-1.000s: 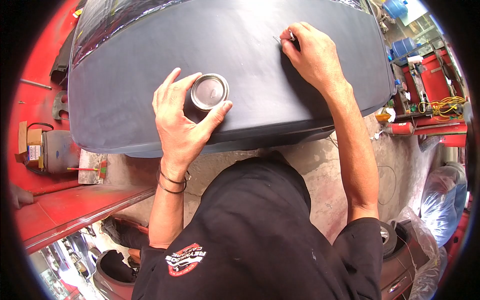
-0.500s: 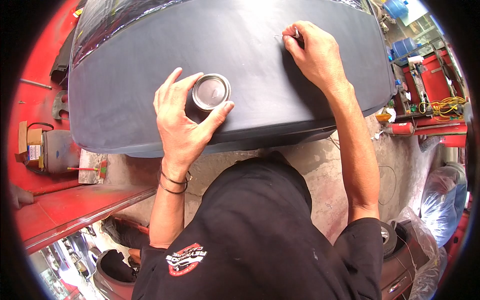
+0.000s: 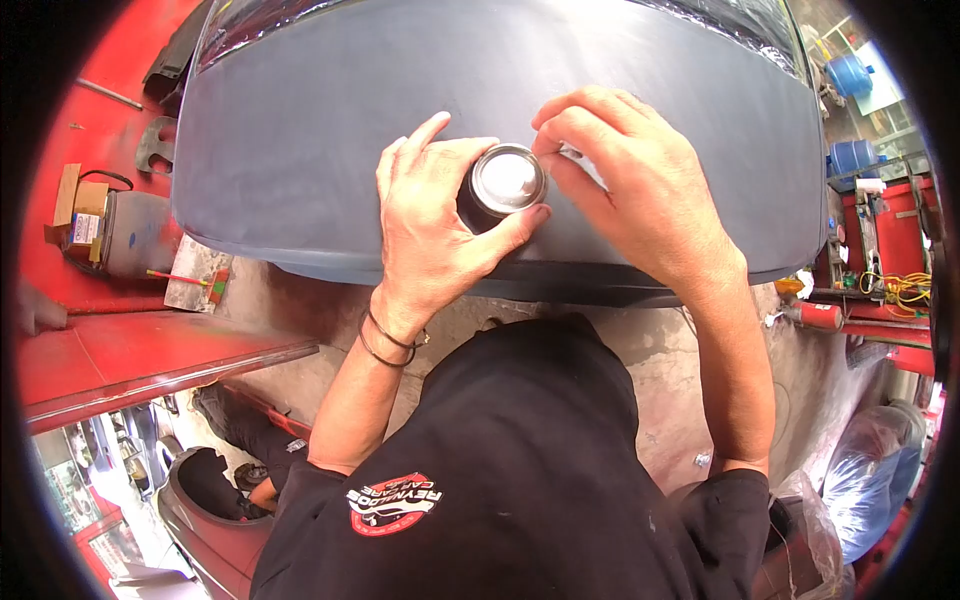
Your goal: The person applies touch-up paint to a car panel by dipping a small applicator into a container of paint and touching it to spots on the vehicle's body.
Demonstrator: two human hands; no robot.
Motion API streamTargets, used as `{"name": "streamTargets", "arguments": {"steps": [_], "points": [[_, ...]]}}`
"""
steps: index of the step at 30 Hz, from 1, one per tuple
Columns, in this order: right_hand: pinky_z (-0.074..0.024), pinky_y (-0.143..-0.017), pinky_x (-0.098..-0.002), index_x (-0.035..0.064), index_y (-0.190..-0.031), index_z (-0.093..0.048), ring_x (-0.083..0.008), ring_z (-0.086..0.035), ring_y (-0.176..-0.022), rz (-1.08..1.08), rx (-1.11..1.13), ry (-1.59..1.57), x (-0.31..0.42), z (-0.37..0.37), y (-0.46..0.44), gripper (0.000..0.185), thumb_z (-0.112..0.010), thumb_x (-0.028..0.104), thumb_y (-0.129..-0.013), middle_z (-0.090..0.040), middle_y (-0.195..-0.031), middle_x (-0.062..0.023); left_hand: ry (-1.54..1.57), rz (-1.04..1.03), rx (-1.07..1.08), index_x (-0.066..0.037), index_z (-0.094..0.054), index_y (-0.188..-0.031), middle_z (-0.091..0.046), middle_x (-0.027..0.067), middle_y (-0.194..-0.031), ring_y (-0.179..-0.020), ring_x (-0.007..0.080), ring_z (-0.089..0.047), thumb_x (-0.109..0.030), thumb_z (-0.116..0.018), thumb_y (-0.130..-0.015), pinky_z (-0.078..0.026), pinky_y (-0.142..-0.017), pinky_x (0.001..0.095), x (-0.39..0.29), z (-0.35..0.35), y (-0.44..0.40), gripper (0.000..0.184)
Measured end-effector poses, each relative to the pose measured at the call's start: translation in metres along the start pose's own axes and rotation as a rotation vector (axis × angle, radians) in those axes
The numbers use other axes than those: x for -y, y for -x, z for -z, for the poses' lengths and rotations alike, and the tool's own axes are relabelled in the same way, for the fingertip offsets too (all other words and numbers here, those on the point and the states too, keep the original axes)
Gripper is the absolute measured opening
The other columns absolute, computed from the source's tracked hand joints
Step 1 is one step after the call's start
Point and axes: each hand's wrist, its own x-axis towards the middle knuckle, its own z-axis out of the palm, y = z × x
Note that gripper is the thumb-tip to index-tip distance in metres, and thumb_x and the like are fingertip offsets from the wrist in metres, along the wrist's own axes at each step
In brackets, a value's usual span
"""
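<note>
My left hand (image 3: pixel 437 215) grips a small round metal can (image 3: pixel 508 180) between thumb and fingers, tilted so that its shiny top faces me. Close against the can's right rim, my right hand (image 3: pixel 645 180) is closed in a pinch. Something thin and whitish (image 3: pixel 585 165) shows between its fingers; most of it is hidden, so its kind is unclear. Both hands are above the near part of a matte dark-grey car panel (image 3: pixel 310 130), which curves down at its front edge.
Shiny plastic sheeting (image 3: pixel 265 35) covers the car beyond the panel. To the left are a red surface (image 3: pixel 150 370) and a cardboard box (image 3: pixel 85 215). A red cylinder (image 3: pixel 820 316), yellow cable (image 3: pixel 895 290) and blue water jugs (image 3: pixel 850 75) are at right. Another person's dark-clothed body (image 3: pixel 235 425) appears lower left.
My right hand has come down from the far part of the panel to the can's rim. My left hand, with the can, has shifted right, and the view has moved slightly.
</note>
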Motion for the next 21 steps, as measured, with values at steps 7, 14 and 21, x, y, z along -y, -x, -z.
{"name": "streamTargets", "arguments": {"steps": [7,14,21], "points": [[-0.062,-0.101,-0.0443,0.007,-0.11,-0.075,-0.0318,-0.076,-0.119,0.03,0.091,-0.009,0.01,0.01,-0.002,0.012,-0.081,0.009,-0.099,-0.08,-0.124,-0.0064,0.002,-0.003,-0.016,-0.007,-0.08,-0.128,-0.083,0.0088,-0.124,-0.146,0.0455,-0.066,-0.042,-0.105,-0.078,-0.039,-0.127,0.0625,0.003,-0.001,0.001,0.066],[-0.0637,-0.093,-0.0454,0.0069,-0.112,-0.078,-0.0374,-0.08,-0.105,-0.104,-0.062,-0.061,-0.038,0.028,0.005,0.011,-0.081,0.011,-0.103,-0.081,-0.113,-0.012,-0.024,0.003,-0.019,-0.007,-0.082,-0.127,-0.083,0.01,-0.123,-0.146,0.0433,-0.066,-0.043,-0.106,-0.078,-0.042,-0.126,0.0578,0.002,0.0,-0.001,0.066],[-0.0625,-0.1,-0.0365,0.0028,-0.124,-0.081,-0.0181,-0.08,-0.109,-0.411,-0.141,0.035,-0.121,0.017,0.037,0.019,-0.081,0.017,-0.112,-0.086,-0.117,-0.0105,-0.057,-0.02,0.006,-0.008,-0.081,-0.13,-0.082,0.0092,-0.125,-0.147,0.0423,-0.066,-0.041,-0.106,-0.08,-0.043,-0.126,0.0566,0.003,-0.001,-0.001,0.066]]}}
